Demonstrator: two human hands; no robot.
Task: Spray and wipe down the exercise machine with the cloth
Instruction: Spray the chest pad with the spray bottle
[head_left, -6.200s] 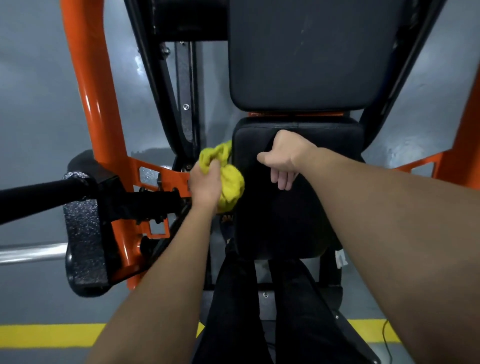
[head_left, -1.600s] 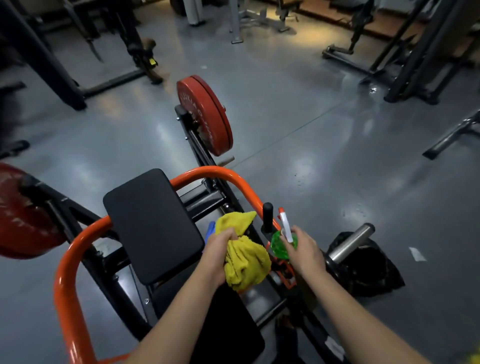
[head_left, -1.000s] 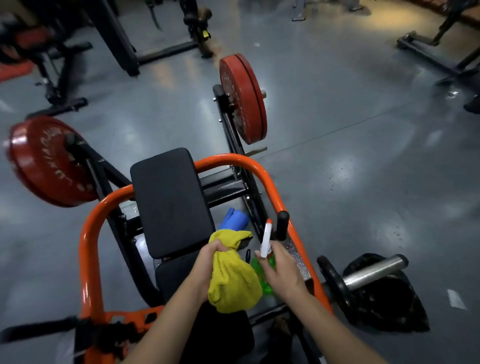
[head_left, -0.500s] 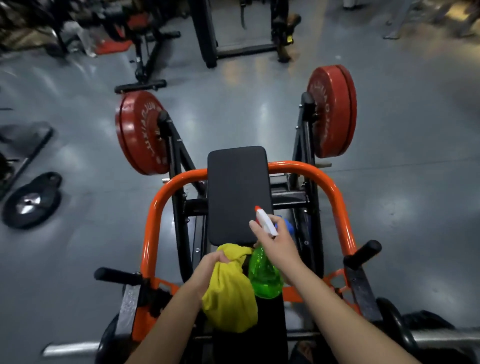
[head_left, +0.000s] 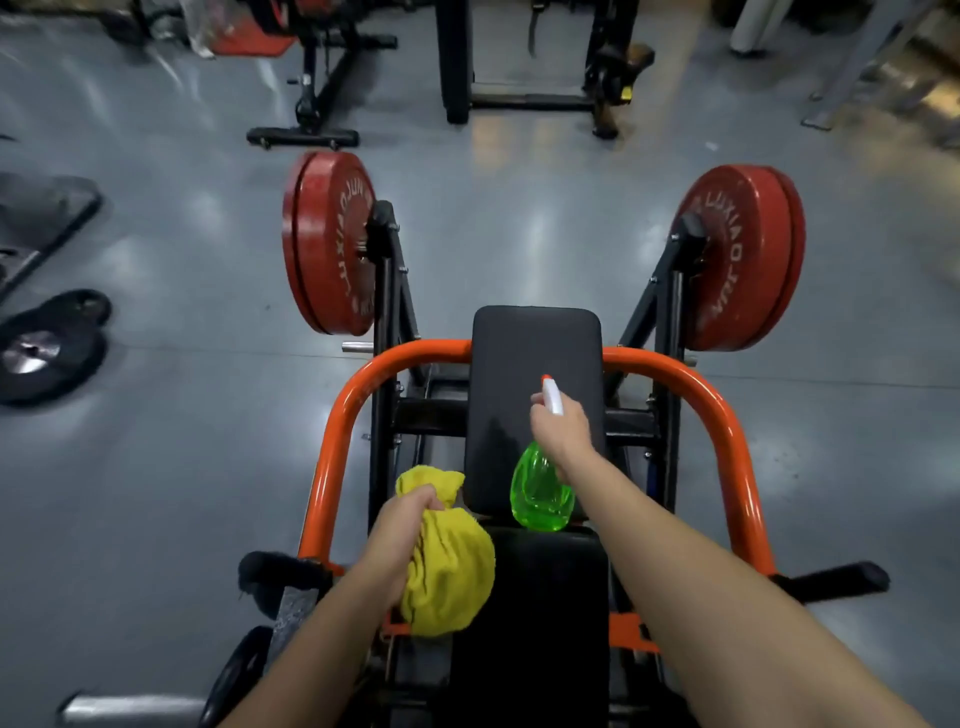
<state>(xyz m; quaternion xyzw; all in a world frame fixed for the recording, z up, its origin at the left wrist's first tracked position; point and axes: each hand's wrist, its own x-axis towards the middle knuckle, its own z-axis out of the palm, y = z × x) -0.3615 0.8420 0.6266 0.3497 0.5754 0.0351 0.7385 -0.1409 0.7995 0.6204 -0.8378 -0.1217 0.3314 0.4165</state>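
Here, the exercise machine (head_left: 727, 415) is carrying red plates (head_left: 327, 244) on both sides; its black pad (head_left: 535, 358) is sitting centrally; the grip of the left hand (head_left: 402, 535) is bunching the yellow cloth (head_left: 452, 571) just beside the pad; the grip of the right hand (head_left: 561, 431) is curling round the green spray bottle (head_left: 540, 491), nozzle (head_left: 551, 396) facing the pad.

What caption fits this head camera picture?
Right hand aims a green spray bottle at the black pad; left hand grips a yellow cloth.
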